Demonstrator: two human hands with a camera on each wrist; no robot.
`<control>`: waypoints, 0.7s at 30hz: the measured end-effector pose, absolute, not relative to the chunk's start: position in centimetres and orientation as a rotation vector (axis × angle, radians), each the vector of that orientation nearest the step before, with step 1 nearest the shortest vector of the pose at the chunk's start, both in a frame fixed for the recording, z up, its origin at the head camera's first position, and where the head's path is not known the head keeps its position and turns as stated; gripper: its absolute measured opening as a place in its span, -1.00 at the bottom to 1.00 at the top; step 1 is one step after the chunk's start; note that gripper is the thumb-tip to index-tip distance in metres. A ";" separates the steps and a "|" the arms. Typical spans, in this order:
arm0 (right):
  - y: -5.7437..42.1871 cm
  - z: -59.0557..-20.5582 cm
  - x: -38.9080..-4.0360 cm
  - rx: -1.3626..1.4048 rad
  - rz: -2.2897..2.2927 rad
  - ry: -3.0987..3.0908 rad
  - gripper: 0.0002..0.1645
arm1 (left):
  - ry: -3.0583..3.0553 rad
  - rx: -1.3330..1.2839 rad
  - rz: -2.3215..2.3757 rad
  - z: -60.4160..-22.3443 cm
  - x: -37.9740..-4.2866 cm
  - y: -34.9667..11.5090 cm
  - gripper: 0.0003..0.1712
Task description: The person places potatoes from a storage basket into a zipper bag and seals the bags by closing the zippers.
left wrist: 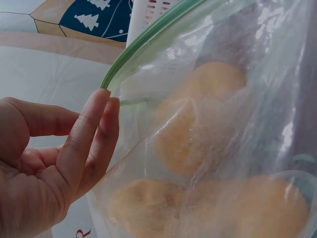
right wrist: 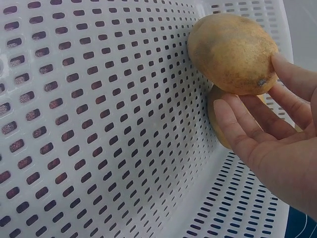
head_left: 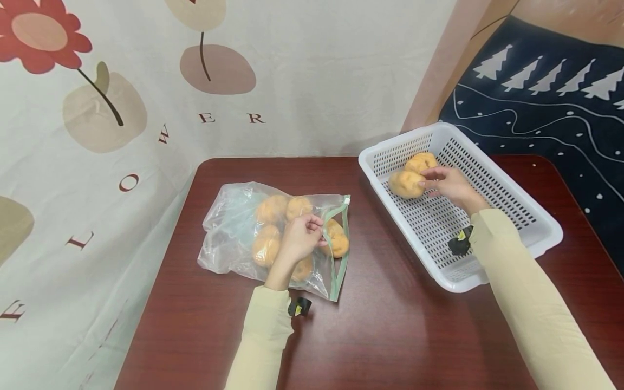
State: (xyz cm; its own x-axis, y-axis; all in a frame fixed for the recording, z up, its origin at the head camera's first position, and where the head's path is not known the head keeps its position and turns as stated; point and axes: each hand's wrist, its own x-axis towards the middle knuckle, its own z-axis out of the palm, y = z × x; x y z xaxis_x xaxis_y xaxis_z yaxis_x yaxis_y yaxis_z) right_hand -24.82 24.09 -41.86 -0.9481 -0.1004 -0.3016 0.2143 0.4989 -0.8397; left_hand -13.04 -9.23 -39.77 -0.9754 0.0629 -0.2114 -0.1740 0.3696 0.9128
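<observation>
A clear zip bag (head_left: 229, 254) with a green seal lies on the table, mouth to the right, several potatoes inside. At its mouth my left hand (head_left: 298, 238) pinches the bag's edge; in the left wrist view, fingertips (left wrist: 105, 95) meet the green strip (left wrist: 136, 47). One potato (head_left: 337, 244) shows just inside the opening. Over to the right, my right hand (head_left: 450, 187) grips a potato (right wrist: 233, 52) in the white basket (head_left: 397, 216), thumb on one side and fingers beneath. A second potato (head_left: 421, 161) sits right behind it, partly hidden.
The slotted basket stands at an angle at the table's back right. Dark red tabletop (head_left: 380, 325) extends in front of the bag and basket. A curtain with flower prints (head_left: 312, 81) hangs behind, and a navy cloth with white trees (head_left: 541, 108) is at right.
</observation>
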 end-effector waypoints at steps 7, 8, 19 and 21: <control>24.0 -42.0 -24.9 0.077 -1.442 2.440 -0.49 | 2.415 -0.094 1.651 -39.6 -13.0 -9.2 -0.84; 24.0 -42.0 -24.9 0.074 -1.443 2.442 -0.49 | 2.420 -0.089 1.648 -39.6 -13.0 -9.2 -0.83; 24.2 -42.2 -24.7 0.079 -1.465 2.447 -0.48 | 2.435 -0.076 1.637 -39.9 -13.0 -9.2 -0.83; 24.3 -42.1 -24.6 0.084 -1.466 2.441 -0.48 | 2.439 -0.073 1.633 -39.9 -13.0 -9.2 -0.83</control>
